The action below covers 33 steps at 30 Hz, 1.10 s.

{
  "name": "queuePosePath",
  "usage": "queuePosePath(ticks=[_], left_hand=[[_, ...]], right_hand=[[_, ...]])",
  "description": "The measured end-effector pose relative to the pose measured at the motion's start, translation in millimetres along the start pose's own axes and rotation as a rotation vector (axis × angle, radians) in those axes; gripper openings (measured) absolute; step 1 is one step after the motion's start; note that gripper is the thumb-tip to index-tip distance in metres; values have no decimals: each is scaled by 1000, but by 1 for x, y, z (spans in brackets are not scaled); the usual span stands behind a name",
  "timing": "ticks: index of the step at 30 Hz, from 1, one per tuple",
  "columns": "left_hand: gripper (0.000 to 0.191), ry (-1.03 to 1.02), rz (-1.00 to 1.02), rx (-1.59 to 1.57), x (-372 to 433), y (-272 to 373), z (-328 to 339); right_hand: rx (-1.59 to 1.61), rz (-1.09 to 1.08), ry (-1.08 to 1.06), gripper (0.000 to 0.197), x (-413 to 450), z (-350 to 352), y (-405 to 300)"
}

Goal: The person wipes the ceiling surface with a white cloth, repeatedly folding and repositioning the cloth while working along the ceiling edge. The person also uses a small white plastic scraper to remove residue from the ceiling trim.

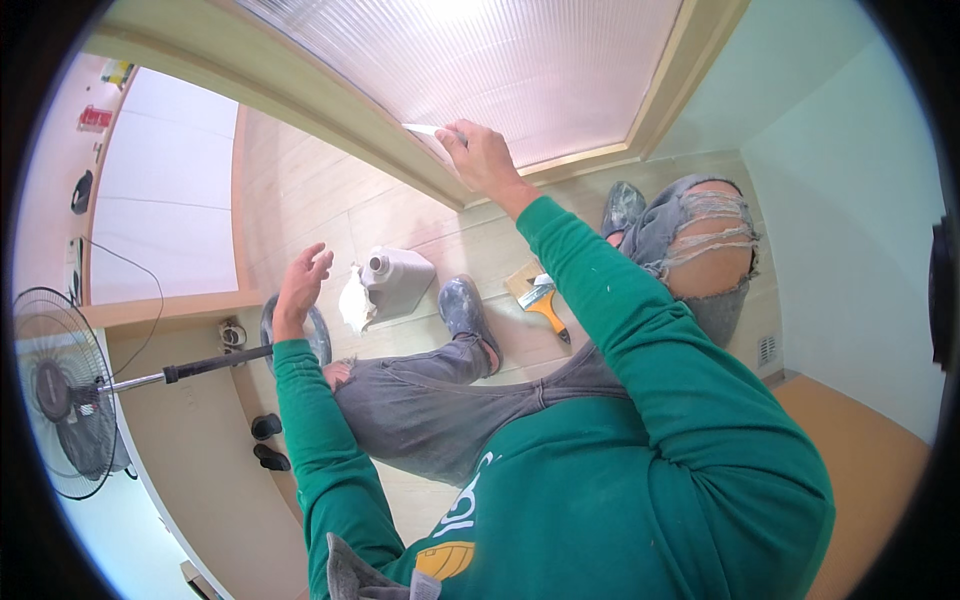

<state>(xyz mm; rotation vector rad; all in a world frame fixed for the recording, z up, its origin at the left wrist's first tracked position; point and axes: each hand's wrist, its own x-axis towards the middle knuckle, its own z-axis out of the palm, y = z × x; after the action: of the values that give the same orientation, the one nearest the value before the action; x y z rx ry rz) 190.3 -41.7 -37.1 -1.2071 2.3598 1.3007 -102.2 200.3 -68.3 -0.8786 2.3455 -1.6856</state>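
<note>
My right hand grips a slim tool with a pale, flat blade, whose tip is at the inner edge of a wooden frame around a ribbed translucent panel. The exact kind of tool cannot be told. My left hand hangs in the air with its fingers apart and nothing in it. To its right, a plastic jug stands on the floor with a crumpled white cloth or paper against it. Between my legs a paintbrush with an orange handle lies partly over a wooden piece.
A standing fan is at the far left, its pole reaching to a round base behind my left arm. Dark slippers lie near a cabinet. A pale wall rises at the right, with a floor drain nearby.
</note>
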Motion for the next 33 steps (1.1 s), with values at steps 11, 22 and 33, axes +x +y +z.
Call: queuePosePath(ticks=[11,22,33], left_hand=[[65,-23,-9,5,15,-16,-1],[66,3,-18,-5,11,-7,3],[65,-3,-40,18,1,-4,4]], right_hand=[[30,-90,77,30,-4,8,-4],[-3,-169,134,25,-6,15,-10],[-89,-195,88,25,-6,15,-14]])
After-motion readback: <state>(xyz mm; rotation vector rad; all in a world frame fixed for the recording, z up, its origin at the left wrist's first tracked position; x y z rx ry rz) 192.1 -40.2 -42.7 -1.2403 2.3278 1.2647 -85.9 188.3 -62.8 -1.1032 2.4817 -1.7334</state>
